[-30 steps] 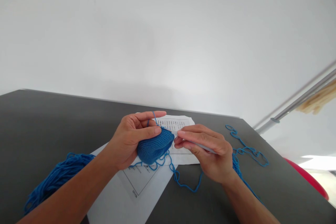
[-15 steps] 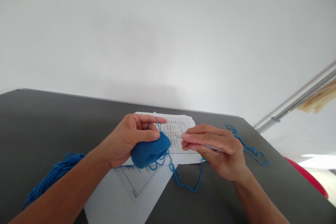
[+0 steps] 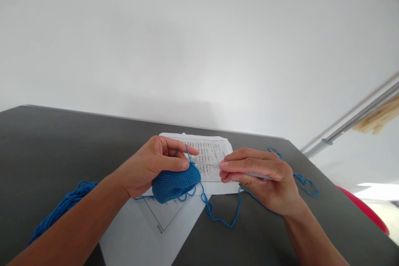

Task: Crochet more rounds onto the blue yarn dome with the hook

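My left hand [image 3: 149, 166] is closed around a small blue crocheted piece [image 3: 174, 183], with a strand of blue yarn running up over its forefinger. My right hand [image 3: 264, 178] is closed on a pale crochet hook [image 3: 215, 165], whose thin tip points left toward the top edge of the crocheted piece. Both hands hover just above printed paper sheets [image 3: 212, 153] on the dark grey table [image 3: 62, 145]. Loose blue yarn [image 3: 222, 216] trails from the piece across the table under my right hand.
A bundle of blue yarn [image 3: 62, 208] lies at the left beside my left forearm. More yarn loops [image 3: 304, 183] lie at the right near the table edge. A white wall rises behind the table; a metal rail [image 3: 352, 124] and a red object [image 3: 368, 212] are at the right.
My right hand has drawn the hook to the right, away from the crocheted piece. My left hand and the piece have shifted slightly left and down.
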A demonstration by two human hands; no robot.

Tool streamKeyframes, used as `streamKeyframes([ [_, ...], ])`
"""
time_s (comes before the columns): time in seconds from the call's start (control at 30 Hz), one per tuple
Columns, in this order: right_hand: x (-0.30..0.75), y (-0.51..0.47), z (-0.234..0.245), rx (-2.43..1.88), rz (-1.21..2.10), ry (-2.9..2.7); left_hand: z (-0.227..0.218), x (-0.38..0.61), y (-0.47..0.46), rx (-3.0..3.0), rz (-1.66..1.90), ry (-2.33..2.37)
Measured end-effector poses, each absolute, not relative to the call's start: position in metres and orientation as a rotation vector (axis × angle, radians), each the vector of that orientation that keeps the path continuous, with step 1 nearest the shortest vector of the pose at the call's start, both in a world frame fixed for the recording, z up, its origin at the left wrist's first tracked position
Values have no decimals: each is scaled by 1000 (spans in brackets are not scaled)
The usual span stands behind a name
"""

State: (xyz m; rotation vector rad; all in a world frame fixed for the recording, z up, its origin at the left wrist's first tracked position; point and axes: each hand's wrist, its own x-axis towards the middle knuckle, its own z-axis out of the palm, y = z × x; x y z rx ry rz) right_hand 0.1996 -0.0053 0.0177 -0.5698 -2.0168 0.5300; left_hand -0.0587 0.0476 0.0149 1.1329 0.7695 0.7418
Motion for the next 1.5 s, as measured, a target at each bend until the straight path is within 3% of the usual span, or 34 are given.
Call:
streamKeyframes([
  [0.2,201,-5,17,-574,628,-1970,12,-59,48,1189,734,786],
  [0.47,191,-1,3,-604,1345,-1276,18,-58,46,1190,764,706],
  [0.63,170,2,-4,-596,1531,-949,18,-52,40,1186,904,709],
  [0.93,150,-2,-16,-604,1302,-1096,9,-31,32,1300,1060,829],
  [1.5,151,-2,-13,-579,1307,-1030,3,-32,31,1116,1137,679],
])
